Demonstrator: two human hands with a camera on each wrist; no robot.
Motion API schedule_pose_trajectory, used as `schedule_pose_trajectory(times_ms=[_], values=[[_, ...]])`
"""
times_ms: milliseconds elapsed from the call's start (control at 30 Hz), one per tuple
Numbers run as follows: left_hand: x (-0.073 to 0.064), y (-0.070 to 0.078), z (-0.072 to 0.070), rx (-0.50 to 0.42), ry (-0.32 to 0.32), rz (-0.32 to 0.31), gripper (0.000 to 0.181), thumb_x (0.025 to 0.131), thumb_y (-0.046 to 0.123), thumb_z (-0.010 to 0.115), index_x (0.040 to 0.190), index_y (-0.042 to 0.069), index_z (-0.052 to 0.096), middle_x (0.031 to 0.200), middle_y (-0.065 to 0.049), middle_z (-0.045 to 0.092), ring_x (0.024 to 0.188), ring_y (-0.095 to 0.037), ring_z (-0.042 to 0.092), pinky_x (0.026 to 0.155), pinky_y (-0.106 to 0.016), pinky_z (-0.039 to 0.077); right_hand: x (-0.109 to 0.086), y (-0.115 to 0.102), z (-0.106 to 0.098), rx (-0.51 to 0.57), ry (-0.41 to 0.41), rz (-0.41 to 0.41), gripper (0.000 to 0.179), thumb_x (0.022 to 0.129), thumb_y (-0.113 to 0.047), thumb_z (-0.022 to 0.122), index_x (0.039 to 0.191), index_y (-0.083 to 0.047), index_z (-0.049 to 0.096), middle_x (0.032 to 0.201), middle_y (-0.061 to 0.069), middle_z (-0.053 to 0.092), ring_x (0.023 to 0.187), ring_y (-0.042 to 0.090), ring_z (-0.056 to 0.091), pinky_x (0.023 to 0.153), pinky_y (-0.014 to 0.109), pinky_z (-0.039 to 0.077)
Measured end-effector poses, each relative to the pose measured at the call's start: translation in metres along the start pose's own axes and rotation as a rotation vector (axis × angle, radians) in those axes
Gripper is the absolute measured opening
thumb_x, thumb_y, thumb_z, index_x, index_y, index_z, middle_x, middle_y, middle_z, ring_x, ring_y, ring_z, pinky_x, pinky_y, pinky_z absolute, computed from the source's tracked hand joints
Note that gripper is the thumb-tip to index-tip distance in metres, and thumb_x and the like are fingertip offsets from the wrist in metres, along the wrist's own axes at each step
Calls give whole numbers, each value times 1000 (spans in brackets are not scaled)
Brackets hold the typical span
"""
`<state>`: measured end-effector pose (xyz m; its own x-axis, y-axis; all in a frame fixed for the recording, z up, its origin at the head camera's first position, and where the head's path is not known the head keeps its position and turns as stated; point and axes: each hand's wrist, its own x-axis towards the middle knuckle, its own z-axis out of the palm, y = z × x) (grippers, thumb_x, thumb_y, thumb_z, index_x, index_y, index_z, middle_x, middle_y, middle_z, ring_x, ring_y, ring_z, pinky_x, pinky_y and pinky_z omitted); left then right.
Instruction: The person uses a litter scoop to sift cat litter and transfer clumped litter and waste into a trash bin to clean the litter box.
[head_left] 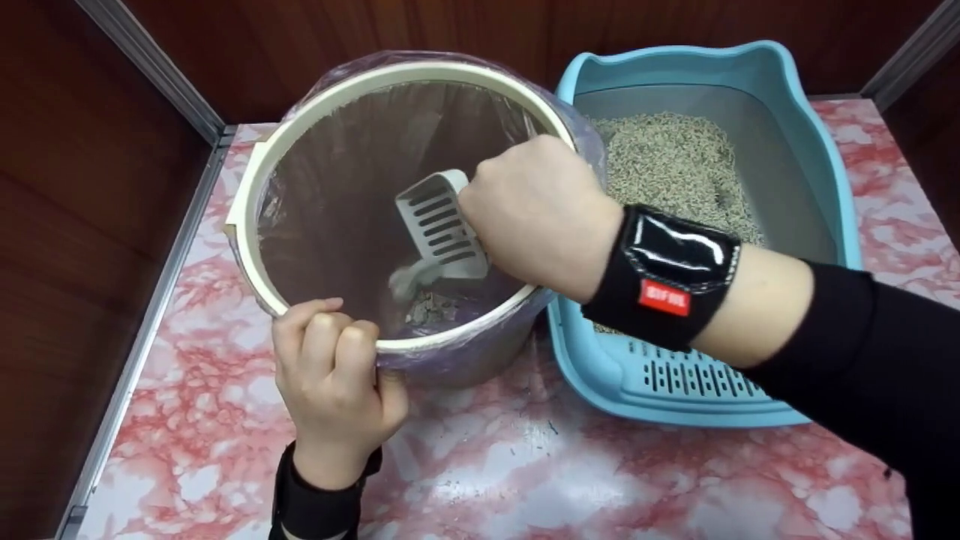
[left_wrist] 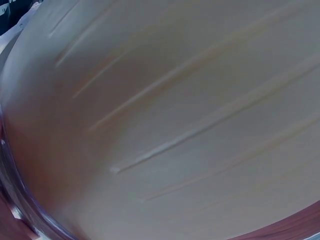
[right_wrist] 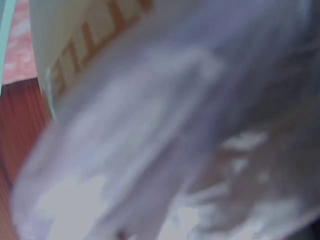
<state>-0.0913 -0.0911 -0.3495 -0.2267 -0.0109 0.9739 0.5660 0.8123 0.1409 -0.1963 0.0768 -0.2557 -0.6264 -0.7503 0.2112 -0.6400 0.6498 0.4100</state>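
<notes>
Mid-frame, right hand (head_left: 541,214) grips scoop (head_left: 444,226), likely light, stiff, best held by hidden handle; lower-left, left hand (head_left: 330,390) clasps bin rim (head_left: 431,343)

One left hand (head_left: 328,382) and one right hand (head_left: 540,214) are showing, making two hands, and two black wristbands (head_left: 319,495) are appearing with one red label (head_left: 665,297). One bin (head_left: 244,202) with one plastic liner (head_left: 480,367) and one blue tray (head_left: 836,172) are making two containers, while one slotted scoop (head_left: 442,229) is being held. One bed of granules (head_left: 667,165) and one smaller heap (head_left: 430,309) are lying in those containers.
</notes>
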Motion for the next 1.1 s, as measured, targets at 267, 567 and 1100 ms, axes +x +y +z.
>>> schedule_pose_trajectory(times_ms=[267, 567, 1100], values=[[1, 2, 3, -3, 0, 0, 12, 61, 3, 32, 71, 2, 40, 68, -14, 38, 78, -42, 47, 74, -49, 43, 2, -8, 2, -231, 64, -77, 32, 76, 6, 46, 56, -19, 47, 51, -3, 38, 45, 16, 38, 41, 36, 35], [1, 2, 3, -10, 12, -7, 8, 63, 3, 35, 70, 2, 40, 68, -13, 38, 78, -42, 47, 74, -49, 43, -17, 63, 24, -159, 339, 144, 33, 94, -37, 46, 70, -14, 50, 54, -1, 42, 38, 20, 35, 28, 41, 18], [3, -2, 0, -10, 4, -9, 12, 61, 5, 35, 71, 1, 40, 68, -14, 38, 78, -43, 47, 74, -50, 42, -144, 190, 17, 264, -733, 537, 64, 89, -68, 39, 78, -9, 62, 64, 5, 56, 55, 24, 51, 43, 39, 39]])
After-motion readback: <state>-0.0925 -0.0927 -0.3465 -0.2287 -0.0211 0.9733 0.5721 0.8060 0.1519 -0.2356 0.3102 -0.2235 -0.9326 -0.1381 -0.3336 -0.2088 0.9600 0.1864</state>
